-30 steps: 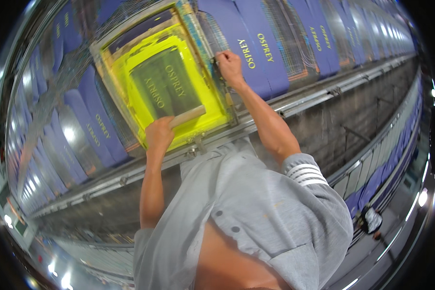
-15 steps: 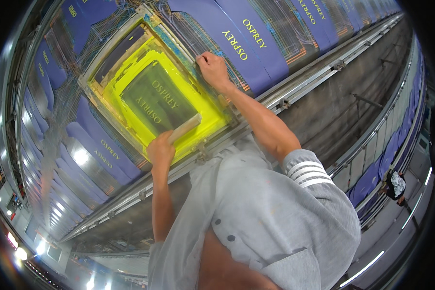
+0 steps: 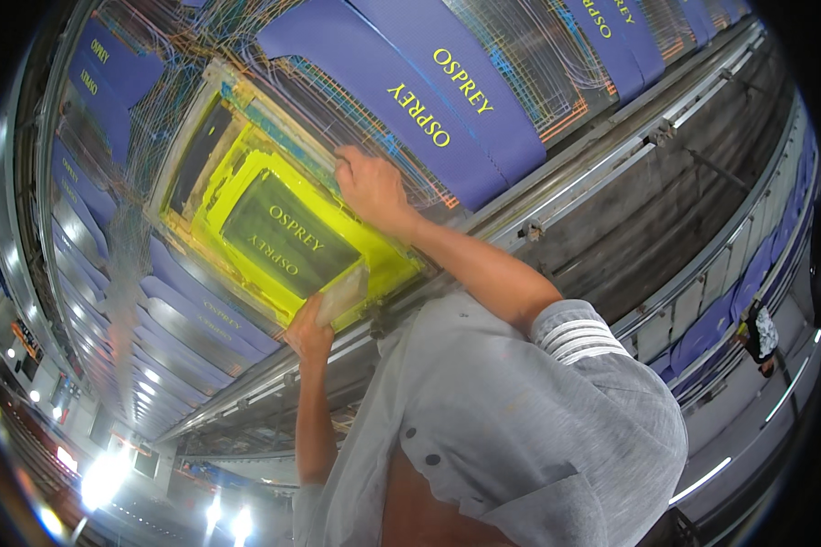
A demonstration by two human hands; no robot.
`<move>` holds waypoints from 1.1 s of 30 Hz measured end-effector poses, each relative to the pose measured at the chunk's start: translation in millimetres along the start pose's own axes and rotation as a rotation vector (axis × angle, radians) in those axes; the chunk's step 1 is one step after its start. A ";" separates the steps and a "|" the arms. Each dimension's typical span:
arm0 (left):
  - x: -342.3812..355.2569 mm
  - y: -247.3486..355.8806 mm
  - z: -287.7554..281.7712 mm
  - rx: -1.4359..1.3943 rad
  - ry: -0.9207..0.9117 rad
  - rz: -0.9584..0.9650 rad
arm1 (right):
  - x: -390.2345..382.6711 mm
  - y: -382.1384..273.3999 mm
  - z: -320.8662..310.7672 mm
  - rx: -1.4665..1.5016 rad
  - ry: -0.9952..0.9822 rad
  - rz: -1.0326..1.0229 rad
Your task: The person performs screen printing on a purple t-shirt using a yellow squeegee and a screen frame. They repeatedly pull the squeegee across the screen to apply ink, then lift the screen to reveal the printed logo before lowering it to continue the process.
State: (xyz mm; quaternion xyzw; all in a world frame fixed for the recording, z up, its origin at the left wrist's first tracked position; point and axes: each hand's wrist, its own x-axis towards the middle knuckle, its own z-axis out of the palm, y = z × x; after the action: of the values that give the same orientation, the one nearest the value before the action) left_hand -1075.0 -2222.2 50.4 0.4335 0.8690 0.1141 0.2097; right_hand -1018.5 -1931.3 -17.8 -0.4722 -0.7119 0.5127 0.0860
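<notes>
A screen printing frame coated inside with bright yellow ink lies over the long table, its dark mesh window showing yellow lettering. My left hand is closed around a pale, flat-bladed squeegee at the near end of the screen, tilted over the yellow ink. At the frame's right side my right hand grips the rim, fingers curled over it. Whether the squeegee's lower edge touches the mesh cannot be made out.
Purple fabric pieces with yellow lettering lie along the table on both sides of the frame. A metal rail with small clamps runs along the near edge. Another table with purple pieces is at the right, with a person beside it.
The frame and both hands sit somewhat differently in the picture as the view has shifted. The squeegee has turned in my left hand. My right hand stays at the frame's rim.
</notes>
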 end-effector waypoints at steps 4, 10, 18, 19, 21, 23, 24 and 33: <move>6.8 1.8 -1.0 -0.012 -0.038 -0.007 | 3.5 8.9 4.2 0.036 -0.022 -0.043; 9.1 -1.8 -0.5 0.005 -0.078 -0.029 | 3.8 5.8 -4.1 0.127 -0.049 -0.049; 13.6 6.9 -2.5 0.017 -0.102 -0.025 | 5.4 7.2 -2.5 0.121 -0.101 -0.006; 13.0 7.3 -2.2 0.012 -0.101 -0.028 | 4.6 7.9 -1.2 0.111 -0.099 -0.002; 12.1 6.2 -1.2 0.009 -0.093 -0.023 | 5.5 5.6 -3.2 0.124 -0.089 -0.002; 11.1 6.1 -1.3 0.011 -0.088 -0.024 | 5.5 5.2 -3.9 0.130 -0.081 -0.010; 10.9 6.7 -1.8 0.014 -0.087 -0.026 | 5.3 5.9 -3.8 0.130 -0.077 -0.019; 8.3 1.0 2.0 0.012 -0.034 -0.018 | 1.3 4.0 -1.9 0.073 0.020 -0.121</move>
State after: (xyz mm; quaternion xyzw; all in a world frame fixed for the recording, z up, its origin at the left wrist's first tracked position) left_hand -1077.9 -2214.9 46.8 0.4289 0.8697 0.0995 0.2230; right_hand -1015.7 -1929.0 -20.6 -0.4300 -0.7191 0.5273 0.1411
